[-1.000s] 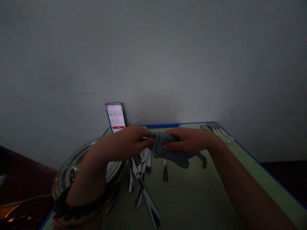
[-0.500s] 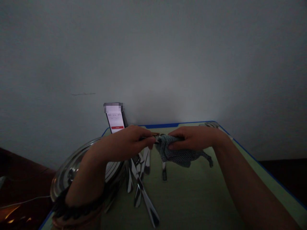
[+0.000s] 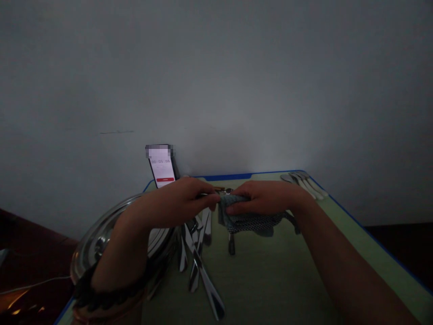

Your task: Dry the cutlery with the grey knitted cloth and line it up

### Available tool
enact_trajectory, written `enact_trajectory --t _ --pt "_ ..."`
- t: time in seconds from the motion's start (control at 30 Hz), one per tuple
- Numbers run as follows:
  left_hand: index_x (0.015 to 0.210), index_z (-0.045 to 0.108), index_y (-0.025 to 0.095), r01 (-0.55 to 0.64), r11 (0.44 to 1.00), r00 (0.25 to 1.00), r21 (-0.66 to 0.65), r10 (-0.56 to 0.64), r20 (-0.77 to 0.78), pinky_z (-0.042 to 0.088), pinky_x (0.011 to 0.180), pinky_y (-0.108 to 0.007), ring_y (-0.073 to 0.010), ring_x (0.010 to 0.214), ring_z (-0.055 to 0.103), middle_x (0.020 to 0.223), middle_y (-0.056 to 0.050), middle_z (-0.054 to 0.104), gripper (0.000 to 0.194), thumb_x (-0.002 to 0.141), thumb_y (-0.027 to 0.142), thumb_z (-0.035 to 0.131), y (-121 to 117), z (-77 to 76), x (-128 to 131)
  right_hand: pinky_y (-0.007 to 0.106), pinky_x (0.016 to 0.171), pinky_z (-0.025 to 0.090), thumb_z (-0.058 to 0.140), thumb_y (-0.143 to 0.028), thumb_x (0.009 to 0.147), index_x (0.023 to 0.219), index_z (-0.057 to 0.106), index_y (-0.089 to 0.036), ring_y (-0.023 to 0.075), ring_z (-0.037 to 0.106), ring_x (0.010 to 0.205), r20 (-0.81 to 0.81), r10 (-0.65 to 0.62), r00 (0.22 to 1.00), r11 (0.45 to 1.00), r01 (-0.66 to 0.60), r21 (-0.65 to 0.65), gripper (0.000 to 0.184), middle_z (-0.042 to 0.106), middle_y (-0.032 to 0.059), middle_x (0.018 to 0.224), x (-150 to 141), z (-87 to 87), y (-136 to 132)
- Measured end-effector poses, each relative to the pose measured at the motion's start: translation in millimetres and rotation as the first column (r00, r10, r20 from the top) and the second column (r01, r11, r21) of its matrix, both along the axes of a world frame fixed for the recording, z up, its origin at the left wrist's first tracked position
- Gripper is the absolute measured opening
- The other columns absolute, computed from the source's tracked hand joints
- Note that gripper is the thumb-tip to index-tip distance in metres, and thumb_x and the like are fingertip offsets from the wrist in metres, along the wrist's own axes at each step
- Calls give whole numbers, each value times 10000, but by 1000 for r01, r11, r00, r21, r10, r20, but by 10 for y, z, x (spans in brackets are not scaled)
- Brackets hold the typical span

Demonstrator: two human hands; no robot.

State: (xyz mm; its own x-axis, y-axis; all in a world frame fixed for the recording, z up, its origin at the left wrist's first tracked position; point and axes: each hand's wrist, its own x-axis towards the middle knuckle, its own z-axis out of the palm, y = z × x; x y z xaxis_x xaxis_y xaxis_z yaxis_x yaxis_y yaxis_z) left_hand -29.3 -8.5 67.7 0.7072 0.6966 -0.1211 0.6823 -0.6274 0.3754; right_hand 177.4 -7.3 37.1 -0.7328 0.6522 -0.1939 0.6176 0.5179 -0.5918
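Note:
My left hand (image 3: 189,201) is closed in a pinch on a thin metal piece of cutlery, mostly hidden by fingers and cloth, so its kind cannot be made out. My right hand (image 3: 264,198) grips a grey-blue checked cloth (image 3: 250,223), folded around the other end of that piece and hanging below the fingers. The two hands nearly meet above the table. Below them lie several table knives and other cutlery, a knife (image 3: 208,284) crossing the pile. One dark-ended handle (image 3: 232,246) pokes out from under the cloth.
A round steel tray (image 3: 88,243) lies at the left, partly behind my left arm. A phone (image 3: 163,169) showing a timer leans on the wall (image 3: 216,90). Several spoons (image 3: 306,183) lie side by side at the table's (image 3: 270,280) back right corner.
My right hand has slid left with the cloth, closer to my left hand, uncovering more of the spoons behind it. My left hand has stayed almost still.

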Motion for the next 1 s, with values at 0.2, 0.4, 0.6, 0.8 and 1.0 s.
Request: enact_trajectory --t 0.2,0.4,0.6,0.8,1.0 --pt "731 614 163 12 1000 1000 4 -12 -9 317 515 -192 -86 530 472 591 34 535 333 900 363 409 7 -8 -7 208 558 385 424 -476 866 821 601 -164 113 537 634 3 4 1000 1000 -4 18 362 605 11 742 -17 -42 18" --pt "726 604 159 24 999 999 -23 -25 -39 302 492 -200 -92 522 460 584 29 517 358 904 370 377 10 -17 -6 210 575 393 429 -479 863 831 599 -173 111 529 642 8 -6 1000 1000 6 -11 352 610 8 765 -21 -44 18" --pt "876 632 169 18 998 996 -54 -23 -82 330 527 -222 -123 591 524 687 2 593 351 902 387 358 -2 -13 -7 200 568 397 431 -478 861 850 599 -166 110 536 654 -1 3 1000 999 -3 -38 354 612 9 773 -20 -38 17" --pt "796 627 165 -8 998 995 -55 3 -98 319 503 -226 -119 553 503 633 6 568 391 900 425 354 8 -29 -2 218 594 403 429 -491 859 906 613 -166 126 561 686 32 -11 999 1000 11 3 377 642 26 816 -28 -26 1" --pt "791 617 163 -7 998 995 -55 1 -102 312 505 -227 -121 565 504 644 4 569 362 897 391 356 11 -38 11 240 623 414 427 -494 859 950 622 -166 139 573 704 38 4 999 1000 -4 11 392 659 41 863 -34 -15 -3"
